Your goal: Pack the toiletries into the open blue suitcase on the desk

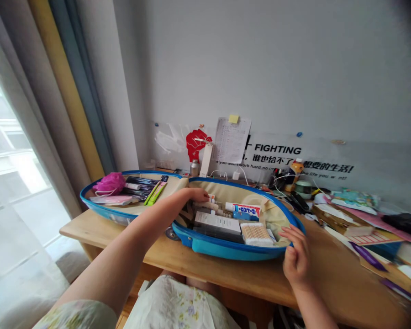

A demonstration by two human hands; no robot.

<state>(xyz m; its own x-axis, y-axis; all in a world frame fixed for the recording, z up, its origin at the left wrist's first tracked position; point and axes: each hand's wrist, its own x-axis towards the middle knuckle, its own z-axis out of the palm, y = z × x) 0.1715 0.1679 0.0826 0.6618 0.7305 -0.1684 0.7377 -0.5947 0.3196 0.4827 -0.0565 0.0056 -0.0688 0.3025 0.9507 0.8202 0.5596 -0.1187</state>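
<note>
Case: we see an open blue case [226, 249] lying flat on the desk [198, 269], its two halves side by side and the nearer half right in front of us.
Left hand: our left hand [197, 195] reaches into the back left corner of that half and lies on small white items; we cannot tell whether the fingers have closed on anything.
Right hand: our right hand [296, 258] is at the front right rim, fingers loosely apart, fingertips touching the blue edge and clamping nothing.
Contents: a dark box [219, 225], a swab pack [256, 233] and a tube carton [245, 209] sit packed close together.
Other half: it holds a pink puff [109, 183] and some pens.
Handling: we judge the shell stiff and smooth and the lining soft; loaded like this it is probably fairly heavy. The rim looks like the firm place to hold. The loose small things would shift if it were tilted.
Surface: bare pale wood, cluttered with papers and cables to the right.
Room: a grey wall [277, 68] with lettering and a pinned sheet [231, 139]; curtains [55, 114] and bright window light on the left.
</note>
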